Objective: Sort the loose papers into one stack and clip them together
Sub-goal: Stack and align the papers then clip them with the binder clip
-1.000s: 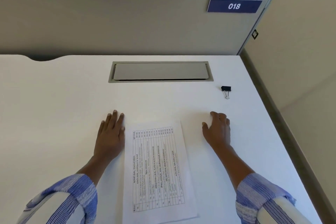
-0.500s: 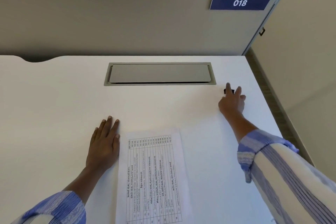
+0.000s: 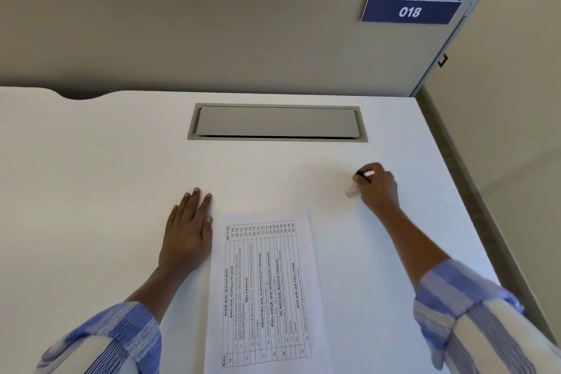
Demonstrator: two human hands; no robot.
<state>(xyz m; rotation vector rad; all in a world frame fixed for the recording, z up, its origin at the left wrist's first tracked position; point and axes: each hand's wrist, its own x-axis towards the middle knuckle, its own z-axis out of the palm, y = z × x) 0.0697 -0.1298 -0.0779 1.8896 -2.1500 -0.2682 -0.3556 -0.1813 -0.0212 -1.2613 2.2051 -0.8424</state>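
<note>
Papers (image 3: 264, 288): one squared stack, printed table uppermost, lying near the front edge of the desk (image 3: 91, 191), between the two forearms. No sheet lies loose elsewhere, so the sorting looks done.

Binder clip (image 3: 362, 176): black, with a silver wire handle that is blurred. It is pinched in the right hand (image 3: 378, 188), beyond and to the right of the stack's far right corner and apart from it. A second ago it lay unheld farther back on the right of the desk. Half a second ago the hand was reaching over it.

Right hand: grip closed, fingers curled round the clip, now drawn back toward the papers. Judged: pickup complete, clipping not yet begun. The clip's mouth has yet to be squeezed open and slid over an edge.

Left hand (image 3: 189, 231): grip open, palm down, fingers straight and flat on the desk, just beside the stack's left edge as before. Whether it touches the paper cannot be told. It holds nothing.

Surroundings: grey cable flap (image 3: 276, 122) set into the desk. Partition (image 3: 182, 39) behind it carries a blue plate (image 3: 409, 11) reading 018.
</note>
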